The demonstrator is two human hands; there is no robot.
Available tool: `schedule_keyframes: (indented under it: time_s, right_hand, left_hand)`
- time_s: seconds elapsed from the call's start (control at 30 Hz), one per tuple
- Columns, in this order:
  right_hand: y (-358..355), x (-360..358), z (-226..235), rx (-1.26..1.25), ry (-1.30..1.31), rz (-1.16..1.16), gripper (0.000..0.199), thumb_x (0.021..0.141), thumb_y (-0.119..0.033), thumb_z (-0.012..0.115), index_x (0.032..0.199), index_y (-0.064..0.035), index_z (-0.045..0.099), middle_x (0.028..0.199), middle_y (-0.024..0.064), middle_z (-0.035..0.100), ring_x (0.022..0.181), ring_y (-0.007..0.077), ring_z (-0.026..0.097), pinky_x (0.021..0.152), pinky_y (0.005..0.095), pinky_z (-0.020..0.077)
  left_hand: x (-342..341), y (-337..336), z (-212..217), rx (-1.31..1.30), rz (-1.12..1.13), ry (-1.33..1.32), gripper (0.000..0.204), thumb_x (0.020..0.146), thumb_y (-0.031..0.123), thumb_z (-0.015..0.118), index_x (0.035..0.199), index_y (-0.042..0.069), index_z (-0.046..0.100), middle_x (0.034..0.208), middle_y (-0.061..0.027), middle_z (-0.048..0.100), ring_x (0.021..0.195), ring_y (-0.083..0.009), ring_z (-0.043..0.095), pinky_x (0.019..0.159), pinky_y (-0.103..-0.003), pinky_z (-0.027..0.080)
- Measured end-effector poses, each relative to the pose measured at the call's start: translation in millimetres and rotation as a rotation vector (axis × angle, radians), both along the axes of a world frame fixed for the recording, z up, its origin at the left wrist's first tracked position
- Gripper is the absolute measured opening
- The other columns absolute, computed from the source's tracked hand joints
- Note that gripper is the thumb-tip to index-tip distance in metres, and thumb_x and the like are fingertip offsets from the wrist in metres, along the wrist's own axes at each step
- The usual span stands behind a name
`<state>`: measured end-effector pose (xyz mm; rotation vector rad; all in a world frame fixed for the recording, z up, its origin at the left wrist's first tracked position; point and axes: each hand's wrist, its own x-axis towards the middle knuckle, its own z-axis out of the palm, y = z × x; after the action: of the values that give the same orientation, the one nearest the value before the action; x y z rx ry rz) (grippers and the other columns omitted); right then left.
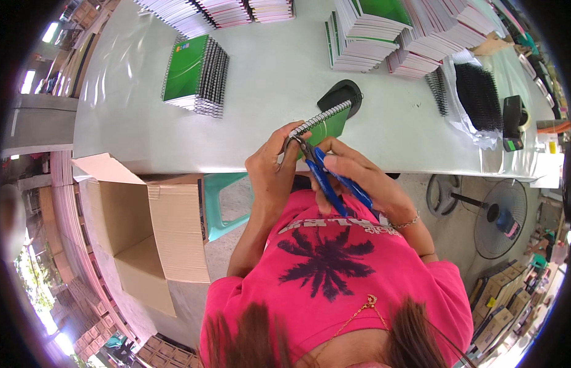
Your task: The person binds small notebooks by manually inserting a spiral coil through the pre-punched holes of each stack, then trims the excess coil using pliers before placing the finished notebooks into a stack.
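Note:
My left hand (272,165) grips the near end of a green spiral-bound notebook (328,124), held above the white table's (267,80) front edge. My right hand (359,175) holds blue-handled pliers (328,178), whose jaws sit at the end of the notebook's wire spiral, right beside my left thumb. A black oval object (340,93) lies on the table just behind the notebook.
A stack of green spiral notebooks (196,75) stands at the table's left. More notebook stacks (371,30) line the far side. Black spiral coils (478,95) lie in a clear bag at right. An open cardboard box (147,236) and teal stool (227,202) are left below; a floor fan (503,218) is at right.

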<state>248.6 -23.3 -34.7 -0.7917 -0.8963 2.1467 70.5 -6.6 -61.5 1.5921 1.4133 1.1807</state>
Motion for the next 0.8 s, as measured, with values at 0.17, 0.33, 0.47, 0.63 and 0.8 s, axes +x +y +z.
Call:
schedule_keyframes:
  time_s: [0.17,0.33,0.47,0.63,0.8]
  right_hand:
    - [13.3,45.1,-17.5,0.575,-0.953,-0.344,0.035,0.087,-0.017,0.068,0.12,-0.0083,0.058,0.103,0.0139,0.061,0.085,0.0234,0.059,0.079,0.0344,0.0489]
    - [36.0,117.5,-81.0,0.855,-1.635,-0.742,0.039,0.086,-0.019,0.067,0.122,-0.0056,0.057,0.111,0.0179,0.055,0.098,0.0344,0.055,0.09,0.0438,0.0442]
    - [39.3,122.0,-101.1,0.851,-1.691,-0.864,0.042,0.087,-0.023,0.067,0.125,-0.0083,0.057,0.117,0.0184,0.053,0.11,0.037,0.049,0.098,0.0485,0.0372]
    - [37.0,115.5,-95.1,0.904,-1.724,-0.906,0.037,0.088,-0.021,0.067,0.123,-0.0112,0.06,0.12,0.0169,0.053,0.113,0.0354,0.048,0.1,0.0479,0.0355]
    - [48.4,87.8,-56.7,1.116,-1.616,-1.055,0.025,0.087,-0.014,0.067,0.112,-0.0147,0.068,0.115,0.0091,0.057,0.112,0.0279,0.051,0.098,0.0438,0.0355]
  left_hand:
    - [-37.1,23.2,45.0,-0.034,0.236,-0.075,0.031,0.09,0.003,0.067,0.121,0.003,0.067,0.093,-0.0014,0.069,0.077,-0.0043,0.058,0.072,-0.023,0.05]
    - [-98.3,85.7,64.1,0.348,0.456,-0.112,0.034,0.094,0.019,0.067,0.121,-0.001,0.063,0.097,-0.0062,0.067,0.085,-0.0087,0.06,0.073,-0.022,0.048]
    - [-133.6,128.8,28.7,0.448,0.586,-0.105,0.032,0.094,0.022,0.068,0.108,-0.006,0.062,0.092,-0.0075,0.064,0.077,-0.0109,0.057,0.068,-0.023,0.046]
    - [-153.6,142.9,-14.7,0.459,0.727,0.047,0.037,0.093,0.029,0.068,0.103,-0.006,0.062,0.094,-0.0109,0.063,0.088,-0.0183,0.054,0.083,-0.034,0.046]
    - [-155.9,149.2,-33.3,0.349,0.674,-0.073,0.04,0.093,0.033,0.066,0.103,-0.005,0.063,0.099,-0.0125,0.063,0.097,-0.0226,0.053,0.092,-0.038,0.042]
